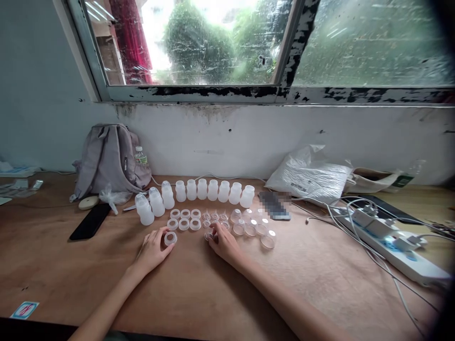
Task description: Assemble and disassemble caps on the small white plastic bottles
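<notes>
My left hand (152, 245) has its thumb and fingers round a white bottle collar ring (170, 238) at the table's middle. To the right, my right hand (224, 240) pinches a small clear bottle nipple (208, 236), partly hidden by the fingers. Behind the hands lie two rows of collar rings (184, 224) and several more nipples (214, 216). Clear dome caps (268, 240) are grouped right of my right hand. An arc of frosted baby bottles (223, 192) stands at the back; three capped bottles (157, 201) are at its left end.
A grey backpack (103, 161) and a black phone (90, 221) are at the left. At the right are another phone (275, 206), a plastic bag (309, 173) and a power strip (398, 246) with trailing cables. A small card (24, 310) lies near the front left edge.
</notes>
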The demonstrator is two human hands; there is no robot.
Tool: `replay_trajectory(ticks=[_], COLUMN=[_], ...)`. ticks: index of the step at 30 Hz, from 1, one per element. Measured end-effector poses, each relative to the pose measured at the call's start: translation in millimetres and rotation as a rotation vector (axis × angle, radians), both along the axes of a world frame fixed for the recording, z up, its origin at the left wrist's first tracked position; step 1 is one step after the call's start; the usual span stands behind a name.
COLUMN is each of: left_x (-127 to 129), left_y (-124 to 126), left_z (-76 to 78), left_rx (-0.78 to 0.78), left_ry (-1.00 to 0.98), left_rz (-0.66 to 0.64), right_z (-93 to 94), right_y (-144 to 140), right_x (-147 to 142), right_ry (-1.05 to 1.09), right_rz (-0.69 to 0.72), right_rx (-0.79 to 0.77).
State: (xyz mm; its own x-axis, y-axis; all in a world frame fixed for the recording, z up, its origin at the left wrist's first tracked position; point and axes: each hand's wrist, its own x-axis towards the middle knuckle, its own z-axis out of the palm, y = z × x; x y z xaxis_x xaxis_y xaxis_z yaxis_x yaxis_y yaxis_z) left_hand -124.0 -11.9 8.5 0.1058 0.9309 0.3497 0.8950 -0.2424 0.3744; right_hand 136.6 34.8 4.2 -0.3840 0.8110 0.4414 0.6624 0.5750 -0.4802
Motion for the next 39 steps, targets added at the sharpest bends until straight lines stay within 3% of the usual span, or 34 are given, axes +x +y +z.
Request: replay_trajectory(ticks=[16, 22, 25, 28, 33, 36, 39], left_x=[-3, 0, 6, 11, 11, 7, 5], left_y=[11, 12, 18, 36, 91, 120, 133], left_z=[2.2, 9.0, 27.5, 59.6, 109.7, 121.1, 123.9], left_rx=[0.011, 0.102, 0.229, 0.316, 0.348, 0.232, 0.124], left_ry=[0.037, 0.106, 0.148, 0.225, 0.371, 0.444, 0.454], left_rz=[0.036, 0.007, -0.002, 0.047, 0.326, 0.420, 0.415], right_z=[6.1, 6.0, 3.4, 0.9, -2.0, -2.1, -0.6], right_y=[3, -4, -6, -5, -4, -4, -5], right_x=[-7, 15, 34, 48, 52, 53, 56], right_ry=[-0.012, 0.053, 0.057, 0.081, 0.112, 0.112, 0.126], right_rz=[-0.058, 0.030, 0.029, -0.012, -0.043, -0.043, -0.067], right_rx=[-0.004, 0.003, 0.025, 0.033, 0.055, 0.053, 0.046])
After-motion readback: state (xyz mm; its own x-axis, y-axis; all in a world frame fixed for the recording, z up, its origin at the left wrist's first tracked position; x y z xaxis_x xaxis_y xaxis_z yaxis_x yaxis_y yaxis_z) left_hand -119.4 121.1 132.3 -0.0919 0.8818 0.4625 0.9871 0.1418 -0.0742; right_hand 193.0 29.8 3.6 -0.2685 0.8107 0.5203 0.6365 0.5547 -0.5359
